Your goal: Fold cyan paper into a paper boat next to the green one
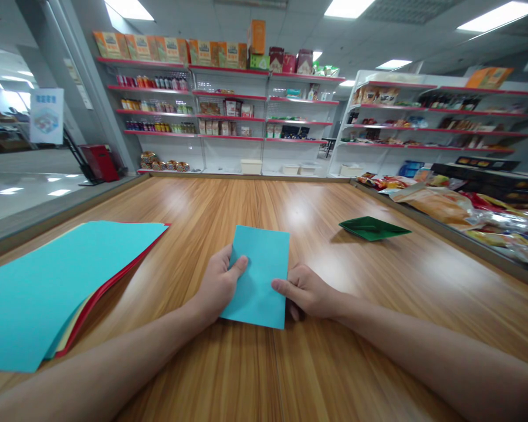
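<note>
A light-blue sheet of paper (260, 275), apparently folded to a small rectangle, is held tilted up above the wooden table (264, 381). My left hand (222, 278) grips its left edge, thumb on the front face and fingers behind. At the lower right edge, my right hand (305, 290) pinches it with the thumb in front; most of its other fingers are hidden behind or curled under. To the right lies a folded dark-green paper piece (374, 228), pointed at its ends. On the left rests a stack of coloured paper (92, 269), light blue on top, with red and cream sheets below.
Raised edging (255, 176) borders the table. Past its right side are packaged snacks (444, 205) and dark boxes (497, 181). Stocked shelves (229, 94) stand beyond the far edge. A sign (47, 116) and a red box (100, 162) are on the floor at left.
</note>
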